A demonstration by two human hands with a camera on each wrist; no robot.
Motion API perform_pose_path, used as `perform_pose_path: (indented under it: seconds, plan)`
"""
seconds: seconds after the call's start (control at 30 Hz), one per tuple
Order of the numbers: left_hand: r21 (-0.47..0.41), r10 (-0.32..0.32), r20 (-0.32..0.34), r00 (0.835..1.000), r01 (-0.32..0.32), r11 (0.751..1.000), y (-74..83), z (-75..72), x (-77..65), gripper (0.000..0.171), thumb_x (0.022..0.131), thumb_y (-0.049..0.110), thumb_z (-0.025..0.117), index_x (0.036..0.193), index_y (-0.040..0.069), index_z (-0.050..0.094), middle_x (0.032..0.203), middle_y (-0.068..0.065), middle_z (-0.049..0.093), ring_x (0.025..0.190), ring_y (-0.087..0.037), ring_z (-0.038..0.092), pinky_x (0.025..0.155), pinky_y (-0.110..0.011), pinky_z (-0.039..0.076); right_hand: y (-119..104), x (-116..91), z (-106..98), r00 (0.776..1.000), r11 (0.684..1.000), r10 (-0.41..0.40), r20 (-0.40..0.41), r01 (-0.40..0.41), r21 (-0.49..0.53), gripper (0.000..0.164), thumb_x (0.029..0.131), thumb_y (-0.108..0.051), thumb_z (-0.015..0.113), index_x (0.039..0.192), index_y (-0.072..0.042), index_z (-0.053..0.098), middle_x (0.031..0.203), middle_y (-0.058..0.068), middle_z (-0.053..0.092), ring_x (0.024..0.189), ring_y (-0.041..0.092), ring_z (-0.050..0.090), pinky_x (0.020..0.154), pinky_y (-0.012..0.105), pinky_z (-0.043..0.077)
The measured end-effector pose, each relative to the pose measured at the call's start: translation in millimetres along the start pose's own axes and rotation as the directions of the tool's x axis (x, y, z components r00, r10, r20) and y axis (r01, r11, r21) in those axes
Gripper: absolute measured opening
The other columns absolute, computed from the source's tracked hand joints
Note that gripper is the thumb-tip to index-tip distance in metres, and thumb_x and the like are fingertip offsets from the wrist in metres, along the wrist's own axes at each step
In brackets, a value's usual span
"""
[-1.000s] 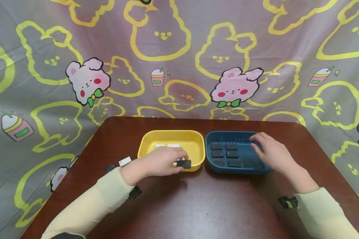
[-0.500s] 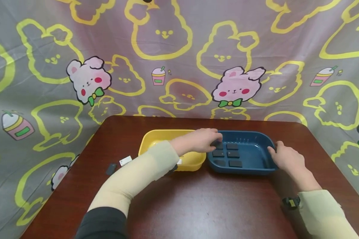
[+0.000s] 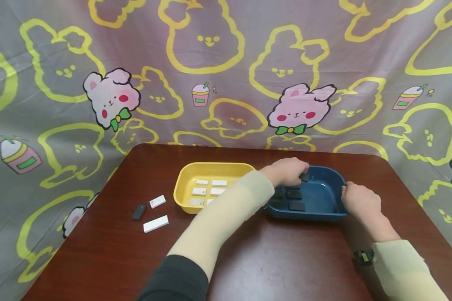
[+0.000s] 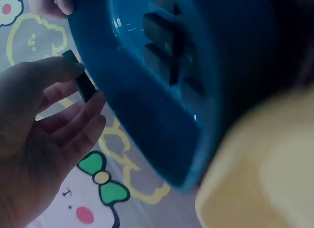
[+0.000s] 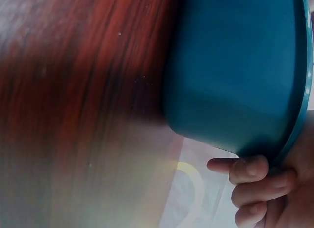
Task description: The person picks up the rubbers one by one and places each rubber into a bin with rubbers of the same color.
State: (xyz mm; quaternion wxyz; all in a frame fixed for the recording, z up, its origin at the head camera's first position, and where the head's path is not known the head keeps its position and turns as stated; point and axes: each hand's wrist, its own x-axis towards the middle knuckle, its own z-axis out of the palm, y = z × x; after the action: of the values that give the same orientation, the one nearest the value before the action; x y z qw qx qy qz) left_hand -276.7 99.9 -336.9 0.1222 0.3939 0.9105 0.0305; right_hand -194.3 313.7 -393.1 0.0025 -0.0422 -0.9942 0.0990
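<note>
My left hand (image 3: 289,170) is over the back of the blue plastic tub (image 3: 322,198). Between thumb and fingers it pinches a small black rectangular block (image 4: 84,84), seen side-on in the left wrist view near the tub's rim. Several similar black blocks (image 3: 296,207) lie in rows on the tub's left floor, some hidden by my left forearm. My right hand (image 3: 361,202) holds the tub's right rim; in the right wrist view its curled fingers (image 5: 250,169) are at the rim's corner.
Left of the blue tub stands a yellow tub (image 3: 183,177) with several white blocks (image 3: 199,191) in rows, partly covered by my left sleeve. Loose on the brown table (image 3: 109,242) at left lie two white blocks (image 3: 156,224) and one black block (image 3: 138,212). A patterned curtain (image 3: 233,46) hangs behind.
My left hand has carried the black block from the yellow tub rightward over the blue tub. My right hand has moved from inside the blue tub onto its right rim.
</note>
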Motion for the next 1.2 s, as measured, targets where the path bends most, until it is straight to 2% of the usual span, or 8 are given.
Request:
perform_pose_path:
  seconds: [0.1,0.17,0.33,0.4,0.5,0.6,0.8,1.2]
  plan:
    - [0.003,-0.021,-0.008,1.0,0.021,1.0,9.4,5.0,10.5,0.03,0.094,0.02,0.064,0.124,0.019,0.061,0.116,0.007,0.062,0.102,-0.007,0.055,0.093,-0.02,0.042,-0.5,0.6,1.4,1.0,1.0,0.008,-0.013,-0.008,-0.007,0.032,0.098,-0.017,0.045,0.102,0.014,0.053,0.063,0.014,0.052,0.057,0.031,0.05,0.048,0.045,0.045]
    - [-0.028,-0.049,0.0,0.999,0.049,0.998,14.7,10.5,16.2,0.029,0.094,0.018,0.064,0.123,0.019,0.063,0.115,0.008,0.062,0.101,-0.006,0.054,0.092,-0.019,0.042,-0.5,0.4,2.3,1.0,1.0,0.008,-0.02,-0.008,-0.007,0.032,0.098,-0.017,0.045,0.102,0.014,0.054,0.062,0.014,0.051,0.056,0.03,0.05,0.047,0.044,0.044]
    - [-0.101,-0.114,-0.002,0.993,0.113,0.988,26.9,22.9,27.5,0.014,0.095,0.013,0.062,0.108,0.017,0.066,0.098,0.006,0.063,0.086,-0.008,0.055,0.078,-0.02,0.045,1.2,-1.6,1.5,0.999,1.0,0.003,-0.038,-0.003,0.004,0.03,0.098,-0.017,0.046,0.102,0.012,0.055,0.065,0.016,0.053,0.058,0.033,0.052,0.05,0.048,0.045]
    - [-0.104,-0.12,-0.006,0.993,0.119,0.987,31.4,26.5,30.6,0.008,0.095,0.012,0.06,0.1,0.016,0.065,0.09,0.005,0.062,0.081,-0.01,0.054,0.073,-0.021,0.044,1.7,-2.9,1.7,0.999,1.0,0.002,-0.041,-0.002,0.007,0.03,0.098,-0.017,0.047,0.102,0.012,0.055,0.066,0.016,0.054,0.059,0.033,0.053,0.051,0.05,0.046]
    - [-0.084,-0.109,-0.009,0.994,0.108,0.991,36.4,30.2,36.5,0.01,0.096,0.009,0.057,0.096,0.016,0.064,0.089,0.004,0.061,0.08,-0.011,0.052,0.072,-0.022,0.042,2.3,-4.1,3.2,0.999,1.0,0.006,-0.044,-0.006,0.002,0.03,0.098,-0.016,0.048,0.102,0.013,0.055,0.065,0.015,0.054,0.057,0.032,0.052,0.05,0.049,0.047]
    - [-0.069,-0.115,-0.016,0.993,0.114,0.991,39.0,30.3,41.7,0.012,0.096,0.01,0.056,0.099,0.016,0.066,0.094,0.004,0.063,0.082,-0.011,0.052,0.074,-0.022,0.042,0.6,-4.9,3.5,0.999,1.0,0.01,-0.038,-0.01,-0.004,0.03,0.098,-0.016,0.049,0.102,0.013,0.055,0.066,0.016,0.054,0.056,0.031,0.051,0.05,0.049,0.047]
    - [-0.081,-0.191,-0.026,0.981,0.189,0.979,38.5,30.9,48.0,0.022,0.097,0.015,0.059,0.116,0.019,0.068,0.106,0.005,0.066,0.086,-0.01,0.057,0.084,-0.022,0.048,-1.8,-3.7,5.8,0.999,1.0,0.008,-0.044,-0.009,-0.007,0.029,0.098,-0.016,0.05,0.1,0.012,0.055,0.064,0.013,0.052,0.055,0.029,0.05,0.049,0.047,0.048]
    - [-0.083,-0.258,-0.075,0.963,0.251,0.964,42.9,35.3,56.4,0.021,0.095,0.02,0.064,0.115,0.021,0.071,0.104,0.007,0.068,0.085,-0.008,0.059,0.082,-0.025,0.051,-2.7,-2.9,5.5,0.999,0.999,0.032,-0.043,-0.033,-0.019,0.03,0.098,-0.017,0.049,0.102,0.012,0.055,0.065,0.014,0.053,0.056,0.029,0.051,0.05,0.046,0.048]
